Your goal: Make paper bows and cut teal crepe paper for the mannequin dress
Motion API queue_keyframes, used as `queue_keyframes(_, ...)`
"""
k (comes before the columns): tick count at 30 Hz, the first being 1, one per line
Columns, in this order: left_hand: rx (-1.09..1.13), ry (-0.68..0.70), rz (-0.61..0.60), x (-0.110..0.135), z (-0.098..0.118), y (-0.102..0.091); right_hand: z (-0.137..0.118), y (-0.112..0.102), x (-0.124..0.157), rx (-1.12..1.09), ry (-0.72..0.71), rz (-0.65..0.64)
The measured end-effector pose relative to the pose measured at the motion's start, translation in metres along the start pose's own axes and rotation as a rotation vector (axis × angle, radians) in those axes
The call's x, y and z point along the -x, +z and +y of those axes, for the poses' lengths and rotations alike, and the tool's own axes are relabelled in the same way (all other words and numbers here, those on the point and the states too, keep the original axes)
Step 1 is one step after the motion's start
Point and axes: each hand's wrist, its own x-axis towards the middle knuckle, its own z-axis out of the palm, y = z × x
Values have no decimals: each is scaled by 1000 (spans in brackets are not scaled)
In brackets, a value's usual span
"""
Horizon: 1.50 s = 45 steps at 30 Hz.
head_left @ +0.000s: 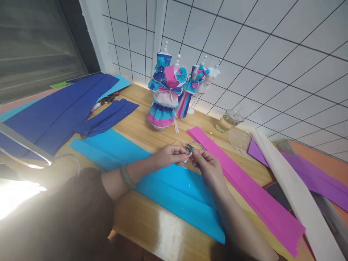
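Over the far edge of the light-blue sheet (174,188), the left hand (172,155) and right hand (212,167) meet, fingertips pinched on opposite sides of a small blue-and-white piece (190,153), presumably gripping from both ends to steady something so slight. A dark pointed tool (188,147) shows just behind it; whether it is held, I cannot tell. Right of the sheet lies a pink strip (244,185), laid flat, probably to stay uncreased. Beyond the sheet, dressed forms (164,100) stand upright near the wall, likely safe from sleeves there. No brand or writing is readable.
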Motion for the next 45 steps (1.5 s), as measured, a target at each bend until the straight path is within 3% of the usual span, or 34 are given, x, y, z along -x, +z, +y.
queue_keyframes(25, -55, 11, 65, -4, -8, -1, 1, 1, 0, 119, 7, 33)
queue_keyframes(34, -72, 176, 129, -6, -7, -3, 0, 6, 2, 181, 1, -13)
queue_keyframes(45, 81, 74, 34, -6, -8, -3, -1, 6, 2, 50, 45, -26)
